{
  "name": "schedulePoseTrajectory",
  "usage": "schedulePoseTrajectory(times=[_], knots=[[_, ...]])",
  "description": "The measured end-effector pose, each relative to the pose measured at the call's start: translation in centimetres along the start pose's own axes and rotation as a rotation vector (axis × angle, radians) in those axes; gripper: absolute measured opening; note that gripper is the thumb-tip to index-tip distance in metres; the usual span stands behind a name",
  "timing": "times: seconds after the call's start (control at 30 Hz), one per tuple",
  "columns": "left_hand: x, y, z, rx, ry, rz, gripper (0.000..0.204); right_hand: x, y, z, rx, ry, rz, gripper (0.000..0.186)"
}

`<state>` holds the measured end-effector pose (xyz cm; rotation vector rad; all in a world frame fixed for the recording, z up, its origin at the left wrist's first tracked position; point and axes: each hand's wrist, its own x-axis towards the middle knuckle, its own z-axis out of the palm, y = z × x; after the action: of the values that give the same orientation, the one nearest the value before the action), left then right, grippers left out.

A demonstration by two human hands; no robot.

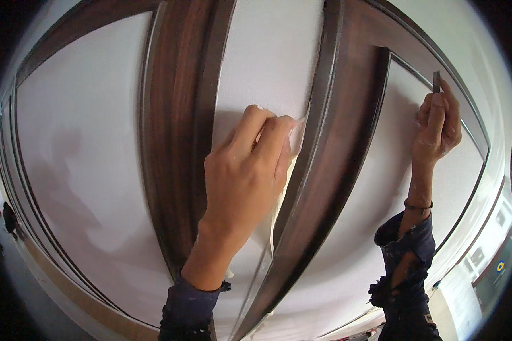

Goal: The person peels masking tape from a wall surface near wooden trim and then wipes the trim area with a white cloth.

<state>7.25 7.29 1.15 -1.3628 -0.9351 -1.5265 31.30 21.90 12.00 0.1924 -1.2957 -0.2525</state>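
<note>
My left hand [244,159] is closed in a pinch at the right edge of a narrow white, finely textured wall panel [270,51]. Between its fingertips is the top of a thin cream strip [277,219], which hangs loosely beside the dark wood trim [327,153]. Paper or tape, I cannot tell which. Higher up on the right, my right hand [438,122] grips a small flat grey blade-like piece [436,82] that points upward. That hand is in front of the right white panel [401,148], apart from the strip.
Another dark wood upright [176,131] separates the narrow panel from a wide white panel [85,148] on the left. Raised mouldings frame the panels. A grey floor [34,295] shows at lower left, with a dark shape [9,219] farther off.
</note>
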Motion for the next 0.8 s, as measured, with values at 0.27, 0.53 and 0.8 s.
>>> schedulePoseTrajectory(times=[0.27, 0.53, 0.8], knots=[[-1.6, -0.4, -1.6, -0.064, 0.014, -0.078, 0.017, 0.6, 0.0, -0.1, -0.069, -0.088, -0.112, 0.03], [0.1, 0.8, -1.7, -0.183, -0.027, -0.212, 0.014, 0.6, -0.5, 0.1, -0.045, -0.044, -0.071, 0.031], [2.4, 2.2, 0.0, -0.277, -0.019, -0.417, 0.013, 0.6, -0.6, -0.3, -0.067, -0.068, -0.052, 0.027]])
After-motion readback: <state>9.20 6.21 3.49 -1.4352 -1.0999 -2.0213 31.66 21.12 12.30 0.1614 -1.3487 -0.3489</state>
